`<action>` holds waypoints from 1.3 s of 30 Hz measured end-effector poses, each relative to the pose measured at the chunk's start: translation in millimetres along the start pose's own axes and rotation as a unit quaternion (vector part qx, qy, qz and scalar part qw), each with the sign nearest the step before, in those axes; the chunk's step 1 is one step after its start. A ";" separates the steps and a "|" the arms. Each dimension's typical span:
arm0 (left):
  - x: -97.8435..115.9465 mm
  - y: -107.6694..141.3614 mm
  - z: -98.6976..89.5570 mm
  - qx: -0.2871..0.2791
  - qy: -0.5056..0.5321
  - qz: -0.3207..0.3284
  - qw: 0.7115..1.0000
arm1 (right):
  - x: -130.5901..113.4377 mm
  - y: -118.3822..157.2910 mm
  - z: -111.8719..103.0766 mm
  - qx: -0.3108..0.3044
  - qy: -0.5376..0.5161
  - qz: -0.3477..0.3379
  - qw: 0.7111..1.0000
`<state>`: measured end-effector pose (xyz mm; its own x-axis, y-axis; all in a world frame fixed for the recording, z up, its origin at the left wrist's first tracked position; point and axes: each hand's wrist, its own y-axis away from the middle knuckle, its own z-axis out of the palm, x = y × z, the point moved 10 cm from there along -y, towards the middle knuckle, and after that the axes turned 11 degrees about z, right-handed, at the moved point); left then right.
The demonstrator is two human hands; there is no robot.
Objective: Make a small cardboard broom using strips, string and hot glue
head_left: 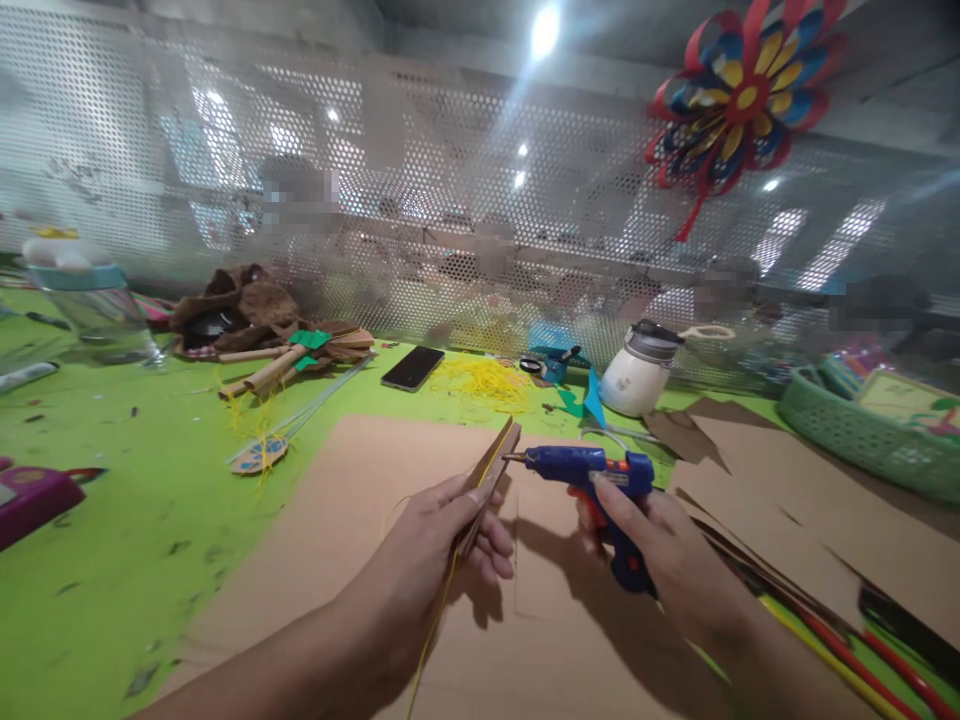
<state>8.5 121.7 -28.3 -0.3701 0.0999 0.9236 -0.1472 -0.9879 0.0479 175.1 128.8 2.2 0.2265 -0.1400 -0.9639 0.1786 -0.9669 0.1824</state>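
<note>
My left hand (450, 530) pinches folded cardboard strips (496, 462) upright and tilted, with a yellow string (433, 640) running along them and trailing down toward me. In my right hand (660, 540) is a blue hot glue gun (577, 468), its fingers wrapped round the handle near the orange trigger. The gun's metal nozzle points left and meets, or nearly meets, the edge of the strips; the exact contact is too small to tell. Under both hands lies a large brown cardboard sheet (300, 590) on the green table.
Behind lie a phone (413, 368), yellow shredded strings (487, 385), a tape dispenser (556, 364) and a white jug (637, 370). Cardboard pieces (780, 500) and a green basket (862, 430) are at right. Rolled cardboard (281, 365) and a purple object (37, 500) are at left.
</note>
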 end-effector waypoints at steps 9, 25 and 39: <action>2.3 -1.6 -1.1 -0.002 -0.014 0.011 1.000 | -1.6 -4.3 -4.4 0.005 -0.028 -0.009 1.000; 4.7 -1.7 -4.4 0.010 -0.032 0.024 0.999 | 1.5 -1.8 0.7 -0.013 -0.019 -0.004 1.000; 5.1 -3.0 -3.2 0.010 -0.061 0.031 0.998 | 8.0 -1.1 8.4 -0.047 -0.056 0.014 0.997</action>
<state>4.1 125.6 -25.0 -0.2628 0.0241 0.9645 -0.1077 -0.9942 -0.0045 168.6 127.0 -7.4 0.1259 -0.1946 -0.9728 0.2631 -0.9389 0.2219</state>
